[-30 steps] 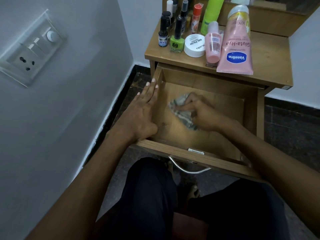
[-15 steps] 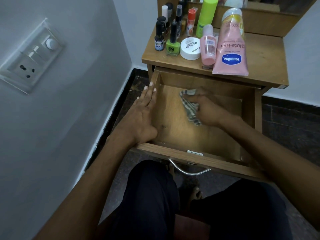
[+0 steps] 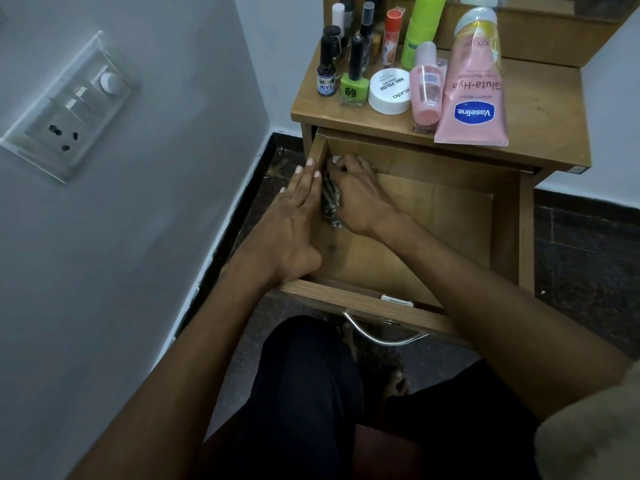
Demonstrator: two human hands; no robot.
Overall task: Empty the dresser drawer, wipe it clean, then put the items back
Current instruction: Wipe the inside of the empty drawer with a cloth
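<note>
**Head view: drawer wipe, far-left corner**

Landmark: the open brown wooden dresser drawer (image 3: 426, 216), pulled out toward the person, with nothing lying on the visible part of its floor.

- Left hand (image 3: 294, 223): fingers straight and pressed together, laid flat along the drawer's left wall, steadying it.
- Right hand (image 3: 360, 195): fingers curled over the crumpled grey patterned cloth (image 3: 329, 202), pressing it into the drawer's far-left corner, hard against the left wall and just beside the left hand.
- Removed items: standing on the wooden dresser top (image 3: 540, 109) behind the drawer, among them the pink Vaseline lotion tube (image 3: 472, 95), the small pink bottle (image 3: 426, 88), the white round nail polish remover tub (image 3: 389, 91), the green nail polish bottle (image 3: 353, 81) and the tall lime-green bottle (image 3: 419, 29).
- Curved metal handle (image 3: 381, 336): on the drawer's front, nearest the person.

Handling notes, as judgement: the wiping step is under way; returning the items is not yet begun. Corners gather dust, so the cloth needs to be pushed right into the seam with the fingertips, then drawn along the back wall and outward over the floor in overlapping strokes toward the front. The near-right part, hidden under the right forearm, looks likely to be missed. Keeping the left hand braced should stop the drawer sliding shut.
</note>
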